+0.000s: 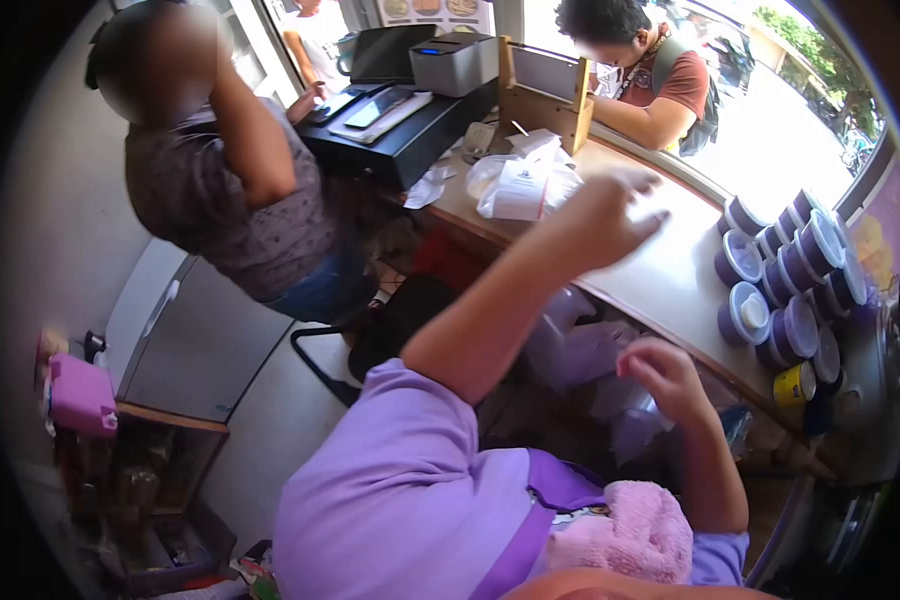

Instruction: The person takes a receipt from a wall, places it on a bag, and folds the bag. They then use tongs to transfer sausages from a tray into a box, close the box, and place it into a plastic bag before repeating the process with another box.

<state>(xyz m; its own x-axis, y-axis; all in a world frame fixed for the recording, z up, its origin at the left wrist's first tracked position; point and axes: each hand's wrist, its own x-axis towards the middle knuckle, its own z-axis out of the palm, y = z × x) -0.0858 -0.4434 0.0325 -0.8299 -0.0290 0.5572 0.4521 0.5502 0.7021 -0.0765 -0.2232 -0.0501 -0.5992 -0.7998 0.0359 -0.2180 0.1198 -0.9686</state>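
Note:
My left hand [620, 218] reaches over the white counter [670, 290], its fingers smeared by motion but apart, with nothing visible in them. Close behind it sits a clear plastic bag [567, 183] around a white tub with a printed label [519, 190]. Lower down, by the counter's front edge, my right hand [665, 378] hangs with loosely curled fingers and a gap at the thumb; no object shows in it. To the right of both hands stand several stacked purple tubs with clear lids [796, 325].
A yellow container [794, 383] stands below the tubs. Further left are a black cash drawer [395, 140], a grey printer [454, 64] and a phone [378, 108]. One person [230, 170] stands at left; another [660, 90] leans at the window. Plastic bags [580, 350] hang under the counter.

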